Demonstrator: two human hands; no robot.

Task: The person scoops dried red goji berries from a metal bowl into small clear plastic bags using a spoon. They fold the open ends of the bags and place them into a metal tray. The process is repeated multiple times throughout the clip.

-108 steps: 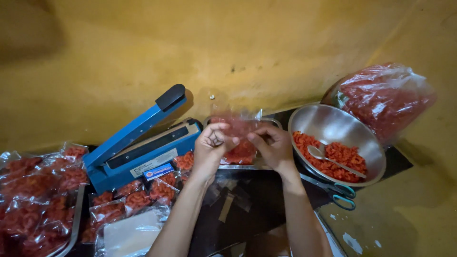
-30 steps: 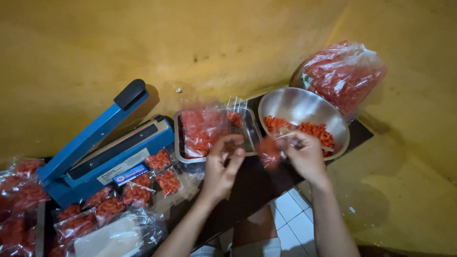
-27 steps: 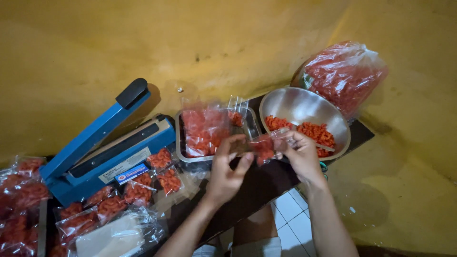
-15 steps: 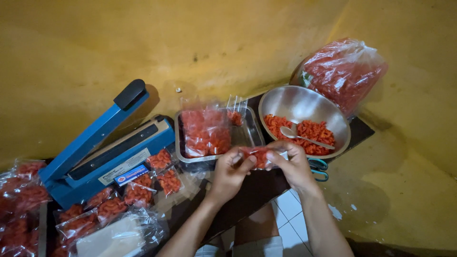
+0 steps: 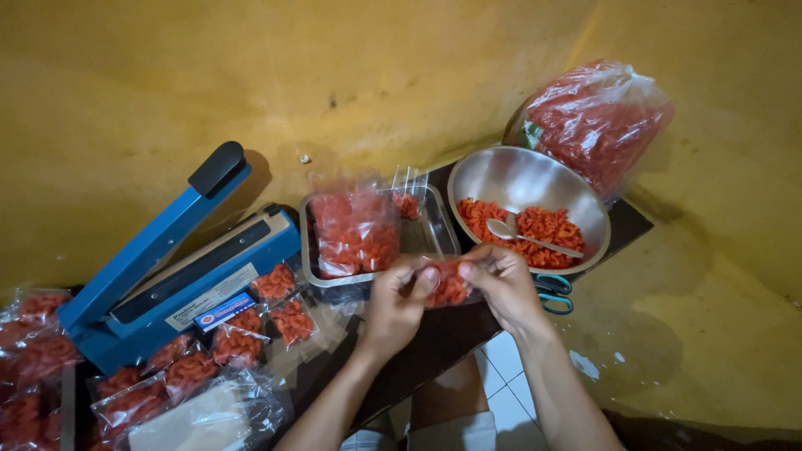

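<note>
Both my hands are up over the near edge of the table point(image 5: 468, 330), and between them I hold a small clear pouch point(image 5: 449, 282) packed with red snack pieces. My left hand point(image 5: 394, 302) pinches its left end between thumb and fingertips, and my right hand point(image 5: 501, 280) is curled around its right end, fingers closed on the plastic. The pouch hangs in the air just in front of the steel tray point(image 5: 430, 242) and close to the bowl point(image 5: 535, 179), touching neither. I cannot tell whether its mouth is folded over or open, since my fingers cover it. That is my main worry: if the mouth is open and I tip it, pieces would spill onto the dark tabletop or down past the edge onto the tiles below. Squeezing too hard could crush the brittle pieces or split the thin film. The spoon point(image 5: 530, 238) lies in the bowl with its handle pointing toward my right wrist, so a careless swing could flick it and scatter snack. The scissors point(image 5: 551, 292) sit just beside my right hand, near enough to snag. The sealer point(image 5: 180, 259) stands well off to my left with its arm raised, and filled packets point(image 5: 251, 330) crowd the space before it, so a hasty reach could knock them about.
</note>
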